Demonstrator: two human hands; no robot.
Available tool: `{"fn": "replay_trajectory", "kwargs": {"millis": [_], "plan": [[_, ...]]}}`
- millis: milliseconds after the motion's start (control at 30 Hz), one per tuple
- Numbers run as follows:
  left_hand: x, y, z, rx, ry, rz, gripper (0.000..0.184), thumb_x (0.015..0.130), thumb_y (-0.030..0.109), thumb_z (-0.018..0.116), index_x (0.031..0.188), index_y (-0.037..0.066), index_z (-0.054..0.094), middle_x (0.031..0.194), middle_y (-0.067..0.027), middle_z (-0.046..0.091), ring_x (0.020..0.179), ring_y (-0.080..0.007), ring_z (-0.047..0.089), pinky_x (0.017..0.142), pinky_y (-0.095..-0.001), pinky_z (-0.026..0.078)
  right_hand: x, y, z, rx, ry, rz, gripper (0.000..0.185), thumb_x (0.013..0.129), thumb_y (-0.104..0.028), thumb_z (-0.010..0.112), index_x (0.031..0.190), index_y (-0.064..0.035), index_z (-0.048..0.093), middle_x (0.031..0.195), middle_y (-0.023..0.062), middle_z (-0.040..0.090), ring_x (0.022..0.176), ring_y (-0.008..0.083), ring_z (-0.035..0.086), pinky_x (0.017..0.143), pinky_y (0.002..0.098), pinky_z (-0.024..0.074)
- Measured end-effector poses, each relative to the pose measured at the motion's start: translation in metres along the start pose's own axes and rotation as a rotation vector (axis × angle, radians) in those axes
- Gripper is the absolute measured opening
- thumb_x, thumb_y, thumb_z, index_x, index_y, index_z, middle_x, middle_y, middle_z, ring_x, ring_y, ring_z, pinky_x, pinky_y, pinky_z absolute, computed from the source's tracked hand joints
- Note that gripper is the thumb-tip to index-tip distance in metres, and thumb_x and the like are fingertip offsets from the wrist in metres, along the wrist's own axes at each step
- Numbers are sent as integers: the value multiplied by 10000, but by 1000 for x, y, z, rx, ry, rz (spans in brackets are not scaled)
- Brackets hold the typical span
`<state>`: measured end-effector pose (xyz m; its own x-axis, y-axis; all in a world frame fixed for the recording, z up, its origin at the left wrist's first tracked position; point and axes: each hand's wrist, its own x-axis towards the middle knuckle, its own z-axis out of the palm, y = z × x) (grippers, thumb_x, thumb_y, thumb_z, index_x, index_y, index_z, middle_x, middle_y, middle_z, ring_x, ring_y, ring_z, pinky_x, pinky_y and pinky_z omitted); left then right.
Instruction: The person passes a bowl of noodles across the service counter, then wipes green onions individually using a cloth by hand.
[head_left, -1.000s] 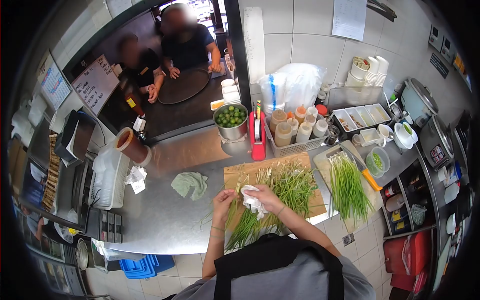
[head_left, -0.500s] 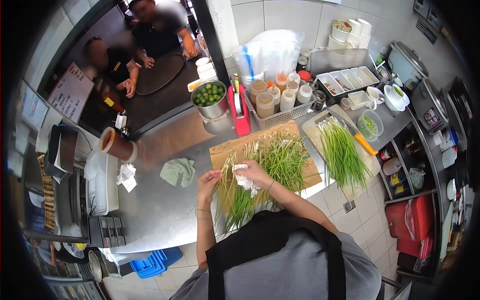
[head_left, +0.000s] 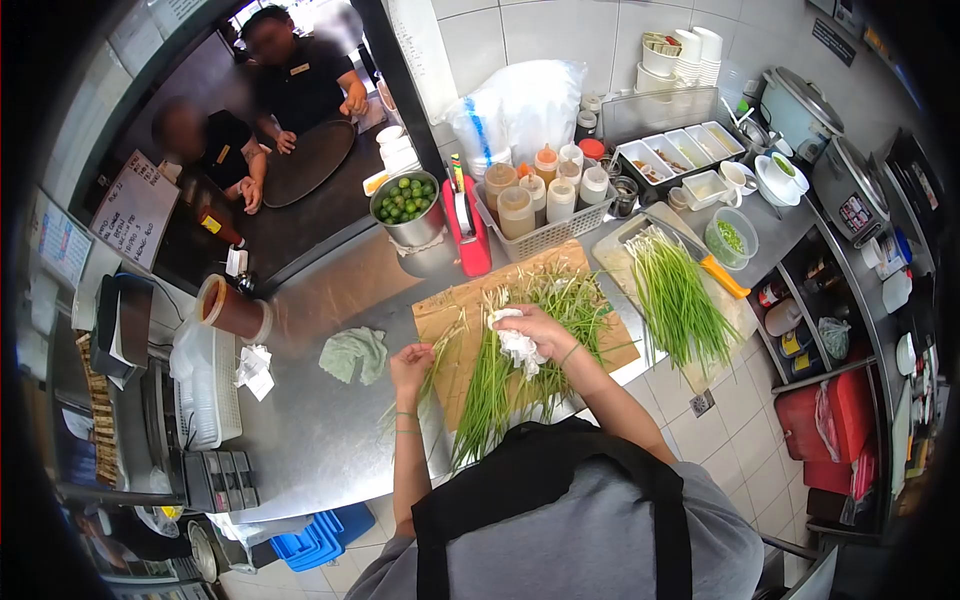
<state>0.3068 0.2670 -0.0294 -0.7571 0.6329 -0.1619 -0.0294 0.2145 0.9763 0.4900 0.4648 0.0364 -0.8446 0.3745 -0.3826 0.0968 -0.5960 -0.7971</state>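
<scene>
Head view: your left hand has its fingertips pinched on a few thin stalks at the left side of the brown paper. Your right hand is closed around a crumpled white wipe, over the green onions spread on that paper, their leaves pointing toward you. To the right, a second bunch lies on a cutting board, beside a knife with an orange handle. A green cloth sits on the steel counter, left of your left hand. Beyond the paper you have a red tape dispenser, a pot of small green fruit and a basket of squeeze bottles.
</scene>
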Motion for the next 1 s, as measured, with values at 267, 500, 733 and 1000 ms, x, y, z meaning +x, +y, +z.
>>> {"fn": "replay_trajectory", "kwargs": {"millis": [267, 500, 733, 1000], "plan": [[-21, 44, 31, 429, 110, 437, 170, 768, 82, 628, 905, -19, 620, 775, -41, 627, 727, -107, 582, 626, -235, 461, -12, -6, 0, 73, 5, -53, 301, 713, -86, 670, 972, 19, 558, 799, 48, 610, 663, 121, 587, 538, 259, 474], [-42, 65, 88, -189, -273, 84, 132, 832, 86, 561, 888, -26, 605, 739, -51, 618, 630, -99, 575, 567, -213, 459, -18, 5, 18, 150, 41, -119, 214, 750, -100, 652, 921, -4, 567, 749, 31, 601, 612, 109, 574, 525, 257, 468], [-56, 77, 97, -74, -302, 78, 126, 836, 88, 556, 873, -24, 598, 704, -55, 618, 580, -83, 558, 519, -195, 447, -28, -11, 6, 246, 66, -93, 163, 738, -132, 677, 844, -44, 591, 701, 17, 597, 575, 107, 566, 496, 251, 454], [-64, 96, 107, -248, -418, -20, 156, 846, 94, 541, 929, -27, 592, 805, -98, 633, 694, -132, 603, 627, -238, 492, -41, -23, -11, 221, 104, -174, 141, 732, -131, 683, 819, -55, 602, 692, 4, 596, 567, 85, 553, 495, 235, 439]]}}
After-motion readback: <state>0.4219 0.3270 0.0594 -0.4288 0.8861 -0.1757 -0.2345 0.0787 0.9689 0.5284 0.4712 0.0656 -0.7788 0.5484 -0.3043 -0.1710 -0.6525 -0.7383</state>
